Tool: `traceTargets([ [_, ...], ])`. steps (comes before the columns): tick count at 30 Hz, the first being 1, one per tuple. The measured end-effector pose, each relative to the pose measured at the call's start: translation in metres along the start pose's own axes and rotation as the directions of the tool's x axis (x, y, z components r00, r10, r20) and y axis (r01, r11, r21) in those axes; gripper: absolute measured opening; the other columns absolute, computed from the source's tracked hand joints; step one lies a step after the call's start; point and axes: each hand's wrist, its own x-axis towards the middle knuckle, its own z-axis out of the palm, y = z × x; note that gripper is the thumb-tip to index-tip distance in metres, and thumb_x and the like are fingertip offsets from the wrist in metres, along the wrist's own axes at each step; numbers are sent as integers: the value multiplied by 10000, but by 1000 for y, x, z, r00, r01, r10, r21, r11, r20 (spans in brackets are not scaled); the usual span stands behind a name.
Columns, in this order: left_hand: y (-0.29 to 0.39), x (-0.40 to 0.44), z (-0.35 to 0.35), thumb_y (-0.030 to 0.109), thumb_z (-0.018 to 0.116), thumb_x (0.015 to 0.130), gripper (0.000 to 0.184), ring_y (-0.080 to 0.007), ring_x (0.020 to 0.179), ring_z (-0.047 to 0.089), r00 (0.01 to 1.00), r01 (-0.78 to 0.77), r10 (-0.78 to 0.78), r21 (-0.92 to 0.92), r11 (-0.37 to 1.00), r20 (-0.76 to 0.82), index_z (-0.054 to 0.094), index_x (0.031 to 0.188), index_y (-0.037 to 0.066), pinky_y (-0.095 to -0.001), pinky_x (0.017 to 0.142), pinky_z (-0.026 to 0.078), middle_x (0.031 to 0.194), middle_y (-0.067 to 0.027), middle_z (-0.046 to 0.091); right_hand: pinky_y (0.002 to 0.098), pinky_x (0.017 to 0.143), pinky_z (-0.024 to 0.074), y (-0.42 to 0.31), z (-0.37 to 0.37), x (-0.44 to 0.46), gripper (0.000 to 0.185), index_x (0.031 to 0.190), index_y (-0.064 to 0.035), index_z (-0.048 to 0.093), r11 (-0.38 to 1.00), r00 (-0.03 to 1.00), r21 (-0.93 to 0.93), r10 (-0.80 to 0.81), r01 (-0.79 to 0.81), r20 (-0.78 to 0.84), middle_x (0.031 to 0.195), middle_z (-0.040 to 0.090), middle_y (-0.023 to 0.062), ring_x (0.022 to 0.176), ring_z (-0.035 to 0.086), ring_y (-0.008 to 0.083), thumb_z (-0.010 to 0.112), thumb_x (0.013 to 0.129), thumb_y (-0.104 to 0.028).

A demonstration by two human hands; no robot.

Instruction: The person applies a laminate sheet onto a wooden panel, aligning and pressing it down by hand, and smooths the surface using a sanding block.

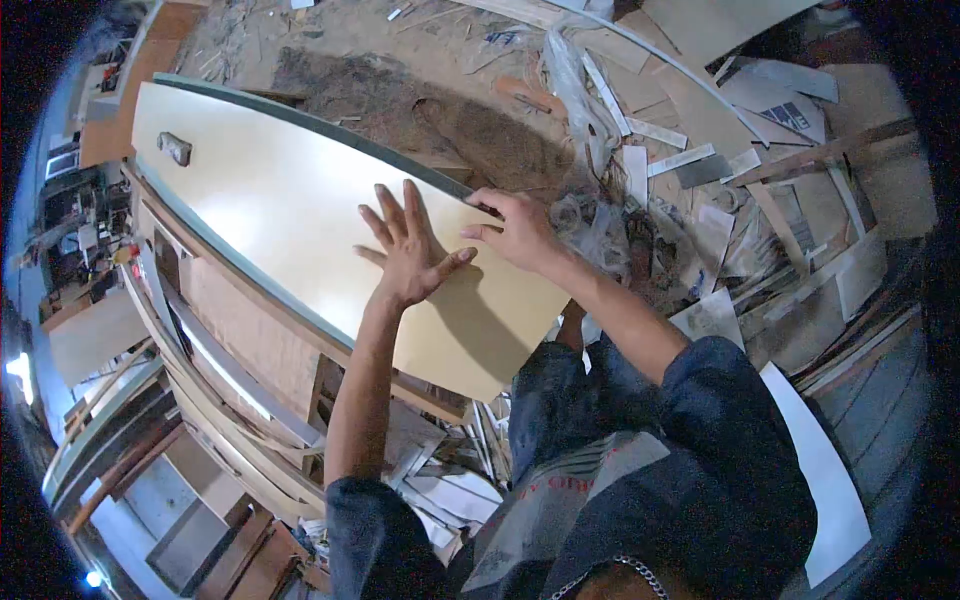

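Note:
A long, pale cream panel (270, 190) stretches away in front of me, with dark green edging (310, 125) along its far side. My left hand (405, 255) is over the panel, fingers spread wide, holding nothing; whether the palm touches the surface is unclear. At the panel's right edge, my right hand (515, 230) is curled, its thumb over the top face and its fingers bent at the edge. A small part of the fingers is hidden. Near the panel's far left end lies a small grey-brown object (173, 148), its kind unclear.
Wooden offcuts (690, 160) and crumpled clear plastic (580, 100) litter the dusty floor. Curved boards (225, 430) are stacked at the left below the panel. A white strip (825, 480) lies at the lower right. Behind the panel is dark sawdust (440, 120).

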Motion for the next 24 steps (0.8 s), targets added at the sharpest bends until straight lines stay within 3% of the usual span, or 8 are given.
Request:
traceTargets([
  [1, -8, 2, 6, 801, 705, 702, 1404, -570, 1401, -334, 988, -124, 125, 15, 992, -91, -107, 1604, 95, -812, 1043, -64, 1593, -304, -291, 367, 841, 545, -3, -1, 0, 356, 1081, 27, 666, 998, 997, -3, -62, 62, -37, 1071, 712, 140, 941, 700, 230, 814, 844, -194],
  [2, -2, 1, 3, 801, 705, 702, 1404, -570, 1401, -334, 990, -119, 120, 19, 993, -73, -107, 1604, 95, -812, 1043, -64, 1593, -304, -291, 355, 825, 550, -5, -1, -1, 333, 1065, 22, 676, 993, 990, -3, -120, 120, -72, 1048, 714, 124, 923, 699, 205, 811, 846, -188],
  [4, 14, -2, -12, 783, 710, 714, 1375, -558, 1418, -318, 991, 108, -107, -7, 994, 85, -90, 1612, 116, -827, 1026, -61, 1608, -275, -285, 342, 800, 553, 3, -2, -3, 304, 1045, 18, 685, 996, 996, 50, -69, 72, -57, 1033, 712, 121, 904, 697, 197, 806, 847, -177],
  [5, 24, -1, -19, 725, 747, 726, 1379, -539, 1452, -271, 970, 173, -190, 118, 978, 150, -124, 1607, 121, -762, 1103, -30, 1613, -272, -279, 328, 774, 557, 7, -5, -2, 275, 1025, 14, 693, 996, 999, 84, -33, 37, -43, 1018, 710, 117, 885, 696, 189, 801, 849, -166],
  [9, 21, -1, -17, 706, 763, 719, 1381, -517, 1472, -247, 980, 157, -164, 73, 985, 114, -108, 1611, 111, -763, 1103, -36, 1624, -264, -256, 316, 756, 559, 8, -31, 5, 186, 950, 9, 700, 974, 991, 222, 7, -36, 131, 1000, 710, 124, 882, 702, 198, 783, 850, -124],
  [16, 19, -1, -15, 801, 726, 658, 1404, -513, 1494, -194, 982, 181, -184, 55, 982, 54, -10, 1623, 97, -765, 1092, -53, 1651, -260, -171, 364, 747, 550, 33, -43, 17, 193, 909, -11, 683, 937, 974, 345, -128, 58, 185, 878, 692, 117, 826, 705, 251, 784, 834, -157],
  [18, 23, 0, -14, 807, 721, 657, 1400, -507, 1499, -186, 978, 202, -205, 63, 977, 49, 5, 1623, 90, -755, 1101, -53, 1653, -262, -160, 338, 844, 549, 34, -47, 19, 260, 1024, -7, 691, 879, 941, 448, 4, -165, 338, 1058, 699, 114, 944, 693, 198, 796, 840, -158],
  [24, 19, 2, -13, 821, 707, 654, 1387, -481, 1513, -174, 982, 190, -191, 83, 978, 9, 49, 1624, 79, -735, 1115, -56, 1661, -261, -124, 360, 906, 531, 34, -43, 34, 528, 1241, -28, 629, 939, 925, 326, -24, -110, 380, 1188, 657, 141, 1030, 672, 220, 848, 794, -205],
])
